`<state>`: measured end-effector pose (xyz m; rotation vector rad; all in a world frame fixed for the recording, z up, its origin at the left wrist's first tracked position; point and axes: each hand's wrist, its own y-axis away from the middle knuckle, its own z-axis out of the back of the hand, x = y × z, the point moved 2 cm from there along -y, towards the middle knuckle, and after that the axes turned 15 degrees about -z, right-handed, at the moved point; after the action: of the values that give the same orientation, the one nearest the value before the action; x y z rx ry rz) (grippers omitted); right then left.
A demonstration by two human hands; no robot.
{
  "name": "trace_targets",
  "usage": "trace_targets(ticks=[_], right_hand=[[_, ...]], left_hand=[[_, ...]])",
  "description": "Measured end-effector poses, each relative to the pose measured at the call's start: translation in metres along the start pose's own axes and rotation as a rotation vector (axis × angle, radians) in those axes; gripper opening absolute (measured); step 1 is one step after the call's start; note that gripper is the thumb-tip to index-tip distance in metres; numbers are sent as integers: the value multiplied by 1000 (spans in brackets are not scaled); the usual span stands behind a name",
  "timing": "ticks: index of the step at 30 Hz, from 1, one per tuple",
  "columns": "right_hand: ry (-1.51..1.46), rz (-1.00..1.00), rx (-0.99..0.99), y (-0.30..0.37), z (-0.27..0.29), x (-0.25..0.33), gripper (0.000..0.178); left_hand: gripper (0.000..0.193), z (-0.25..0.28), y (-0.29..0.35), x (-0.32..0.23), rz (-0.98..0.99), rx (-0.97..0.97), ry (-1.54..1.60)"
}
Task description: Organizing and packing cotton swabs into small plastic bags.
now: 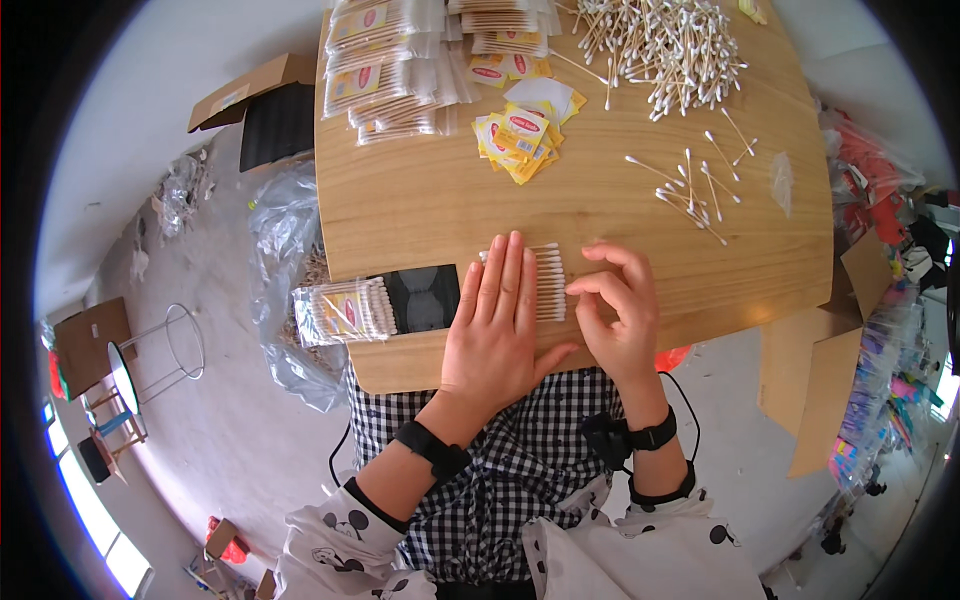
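Note:
My left hand point(493, 325) lies flat, fingers stretched out, over a row of cotton swabs point(551, 285) near the front edge of the table. White swab tips show to the right of its fingers; the rest of the row is hidden under the palm. Beside the row's right end is my right hand point(618, 310), its fingers loosely bent and apart, with nothing visible in them. The index fingertip is close to the swab ends; whether it touches them I cannot tell. Left of my left hand, a clear packet of swabs point(350, 312) lies against a black pad point(422, 298).
Filled swab packets point(385, 75) are stacked at the far left of the table point(400, 200). Yellow-and-white label cards point(522, 130) lie beside them. A heap of loose swabs point(670, 50) sits at the back. An open cardboard box point(815, 385) stands at right, a plastic bag point(285, 290) at left.

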<state>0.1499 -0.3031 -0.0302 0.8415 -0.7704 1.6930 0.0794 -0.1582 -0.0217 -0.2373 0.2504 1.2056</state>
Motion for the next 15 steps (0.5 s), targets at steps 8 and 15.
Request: trace_targets(ticks=[8,15], right_hand=[[195,96,201,-15,8,16,18],[515,297,401,-38,12,40,11]], left_hand=[[99,-3,2,1,-11,-26,5],[97,-2,1,1,-11,-41,9]])
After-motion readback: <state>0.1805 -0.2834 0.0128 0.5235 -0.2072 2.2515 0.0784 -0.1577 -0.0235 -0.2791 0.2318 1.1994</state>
